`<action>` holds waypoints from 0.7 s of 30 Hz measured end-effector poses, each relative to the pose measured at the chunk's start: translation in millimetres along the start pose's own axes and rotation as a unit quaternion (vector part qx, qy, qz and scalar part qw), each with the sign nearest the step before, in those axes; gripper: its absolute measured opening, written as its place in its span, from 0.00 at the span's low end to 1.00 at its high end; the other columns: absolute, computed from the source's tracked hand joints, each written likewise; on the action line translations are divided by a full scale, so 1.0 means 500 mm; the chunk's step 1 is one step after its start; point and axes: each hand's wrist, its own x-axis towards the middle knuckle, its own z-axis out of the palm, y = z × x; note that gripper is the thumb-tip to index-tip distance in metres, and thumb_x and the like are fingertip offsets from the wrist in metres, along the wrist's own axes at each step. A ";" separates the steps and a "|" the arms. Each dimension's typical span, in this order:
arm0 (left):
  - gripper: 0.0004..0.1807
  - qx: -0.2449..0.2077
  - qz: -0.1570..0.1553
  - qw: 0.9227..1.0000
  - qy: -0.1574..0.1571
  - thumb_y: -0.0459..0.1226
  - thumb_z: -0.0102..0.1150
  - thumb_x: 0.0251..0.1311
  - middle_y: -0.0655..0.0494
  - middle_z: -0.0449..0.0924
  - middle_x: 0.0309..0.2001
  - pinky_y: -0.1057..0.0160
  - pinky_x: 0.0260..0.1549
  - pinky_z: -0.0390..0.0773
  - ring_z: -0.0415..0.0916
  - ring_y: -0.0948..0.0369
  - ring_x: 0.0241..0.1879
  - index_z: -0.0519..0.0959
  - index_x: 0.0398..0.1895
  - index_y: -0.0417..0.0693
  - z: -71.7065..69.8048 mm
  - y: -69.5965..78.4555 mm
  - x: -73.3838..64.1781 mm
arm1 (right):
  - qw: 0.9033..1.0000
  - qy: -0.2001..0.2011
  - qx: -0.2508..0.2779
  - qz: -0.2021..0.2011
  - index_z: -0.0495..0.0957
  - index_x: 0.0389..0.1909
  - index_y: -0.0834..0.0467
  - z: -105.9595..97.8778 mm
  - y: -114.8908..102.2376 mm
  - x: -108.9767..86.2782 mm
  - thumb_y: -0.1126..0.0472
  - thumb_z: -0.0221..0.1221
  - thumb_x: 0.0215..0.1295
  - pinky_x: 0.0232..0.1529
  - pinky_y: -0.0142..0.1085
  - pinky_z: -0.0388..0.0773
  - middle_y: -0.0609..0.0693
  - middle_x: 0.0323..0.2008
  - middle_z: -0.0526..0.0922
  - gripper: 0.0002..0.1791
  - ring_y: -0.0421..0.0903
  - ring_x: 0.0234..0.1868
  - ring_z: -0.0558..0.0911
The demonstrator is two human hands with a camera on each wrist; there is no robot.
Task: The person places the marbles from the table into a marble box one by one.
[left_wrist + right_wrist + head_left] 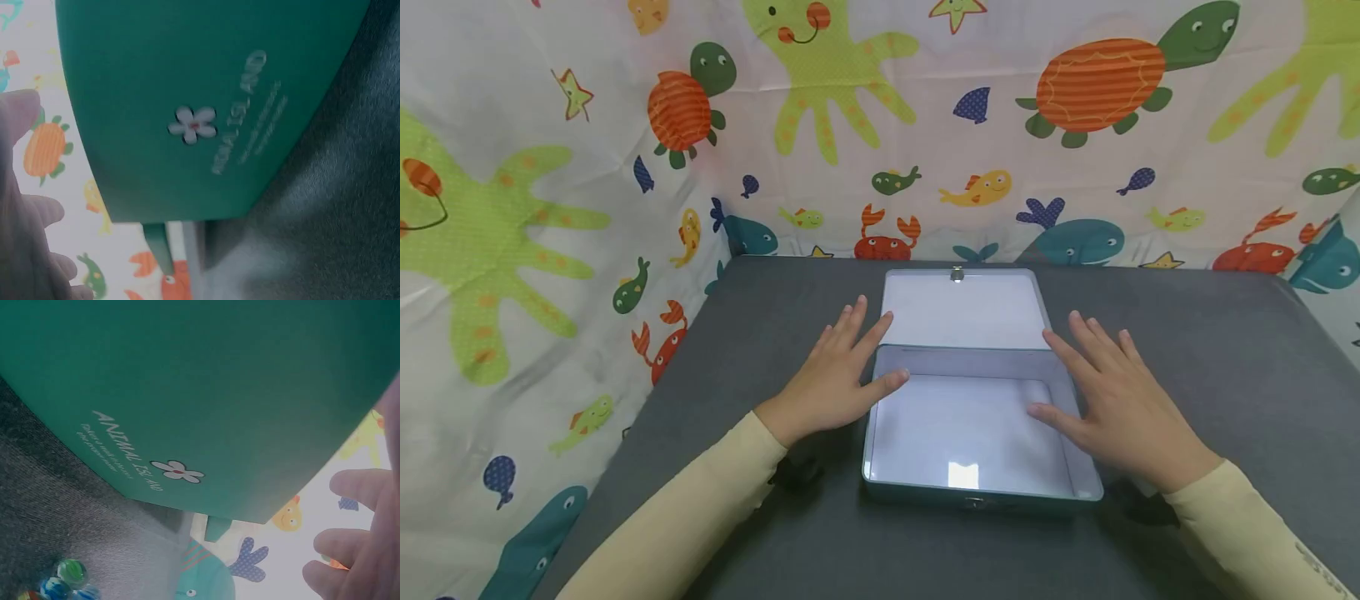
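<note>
Open metal tin [977,433] with smooth, glossy silver interior and lid [964,310] and satin green painted exterior, on a matt, slightly rough grey fabric-like table [1187,333], backed by soft, creased printed cloth [550,208]; glossy glass marbles [72,572].

place: I read this as a small staged recording booth, not a lived-in room.
backdrop: a curtain [550,208] printed with turtles, crabs, whales, fish and green octopuses closes off the back and left side, and shows at the right edge.
surface: a grey felt-like tabletop [1187,350] pushed right against the cloth.
props: I see an open green tin [977,492] and marbles [65,581] on the grey surface; no furniture or walls show.
</note>
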 end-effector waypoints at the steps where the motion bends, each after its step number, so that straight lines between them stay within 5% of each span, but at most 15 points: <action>1: 0.49 -0.012 -0.004 1.000 0.000 0.70 0.47 0.71 0.50 0.29 0.86 0.38 0.79 0.37 0.29 0.47 0.85 0.46 0.87 0.63 0.001 -0.005 0.005 | 1.000 -0.002 -0.001 0.003 0.63 0.80 0.59 0.001 0.000 0.000 0.36 0.73 0.58 0.80 0.63 0.36 0.69 0.80 0.55 0.56 0.71 0.80 0.56; 21: 0.46 -0.085 -0.030 0.996 -0.025 0.71 0.40 0.73 0.52 0.39 0.86 0.31 0.76 0.44 0.36 0.45 0.85 0.50 0.87 0.64 0.051 -0.081 0.067 | 0.997 -0.034 0.046 0.056 0.63 0.79 0.61 0.016 0.011 -0.025 0.43 0.67 0.69 0.80 0.61 0.31 0.71 0.80 0.55 0.45 0.72 0.79 0.55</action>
